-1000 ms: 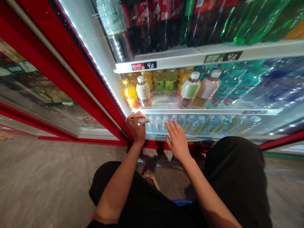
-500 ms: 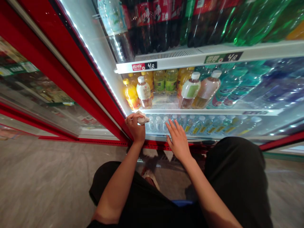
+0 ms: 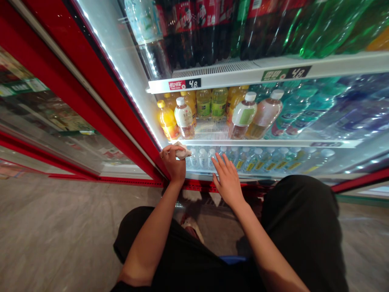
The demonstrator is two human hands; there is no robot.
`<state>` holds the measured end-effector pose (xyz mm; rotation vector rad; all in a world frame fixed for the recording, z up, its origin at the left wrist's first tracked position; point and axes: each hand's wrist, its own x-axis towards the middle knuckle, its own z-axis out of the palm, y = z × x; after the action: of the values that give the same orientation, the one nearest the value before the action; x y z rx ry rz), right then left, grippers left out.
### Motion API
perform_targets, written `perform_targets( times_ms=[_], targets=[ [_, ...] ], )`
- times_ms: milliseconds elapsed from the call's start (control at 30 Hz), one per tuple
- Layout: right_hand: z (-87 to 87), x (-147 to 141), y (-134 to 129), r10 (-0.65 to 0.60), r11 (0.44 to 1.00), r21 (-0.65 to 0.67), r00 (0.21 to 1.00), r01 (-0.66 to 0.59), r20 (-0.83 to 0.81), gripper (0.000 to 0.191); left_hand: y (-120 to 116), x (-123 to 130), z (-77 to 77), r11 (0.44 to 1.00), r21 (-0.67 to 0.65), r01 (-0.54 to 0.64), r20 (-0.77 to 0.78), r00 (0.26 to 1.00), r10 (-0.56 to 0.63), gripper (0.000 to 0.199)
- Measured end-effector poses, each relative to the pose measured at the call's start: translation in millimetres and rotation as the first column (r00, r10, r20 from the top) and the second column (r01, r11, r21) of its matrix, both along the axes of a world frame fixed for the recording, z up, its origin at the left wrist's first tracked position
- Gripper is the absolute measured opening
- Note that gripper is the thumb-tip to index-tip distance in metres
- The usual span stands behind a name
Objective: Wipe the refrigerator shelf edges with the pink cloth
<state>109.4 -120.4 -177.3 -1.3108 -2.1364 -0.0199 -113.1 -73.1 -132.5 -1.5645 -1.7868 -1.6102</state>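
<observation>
Cloth (image 3: 183, 152), seen from the head view, sits near the middle, bunched into a pale wad in the left hand (image 3: 174, 164). The left fingers close around it, with its loose end poking out toward three o'clock; gathered this small, it probably fits the tight corner where the red frame (image 3: 88, 61) meets the clear front. The middle shelf (image 3: 219, 142) runs just above the wad, at one o'clock.

At four o'clock from the cloth, the right hand (image 3: 228, 178) has hold of nothing. Its fingers lie long and slightly spread, palm forward, likely to steady the crouching body; whether they press on the front, I cannot tell. The knees (image 3: 304, 202) are set wide, which leaves both arms room to come in from seven and five o'clock.

At eleven o'clock from the cloth stands a yellow bottle (image 3: 167, 120), upright beside others. Water bottles (image 3: 203, 159) line up in a row behind the hands, presumably so each one shows. At twelve o'clock, price tags (image 3: 193, 83) face outward on the upper shelf (image 3: 231, 75), below the cola (image 3: 209, 36), where a shopper could read them.
</observation>
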Motion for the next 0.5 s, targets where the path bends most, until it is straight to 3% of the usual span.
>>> perform_targets(
  times_ms=[500],
  targets=[
    [-0.7, 0.2, -0.3, 0.001, 1.0, -0.004, 1.0, -0.001, -0.01, 0.081, -2.1, 9.1, -0.7, 0.998, -0.056, 0.007, -0.023, 1.0, -0.009, 0.017]
  ],
)
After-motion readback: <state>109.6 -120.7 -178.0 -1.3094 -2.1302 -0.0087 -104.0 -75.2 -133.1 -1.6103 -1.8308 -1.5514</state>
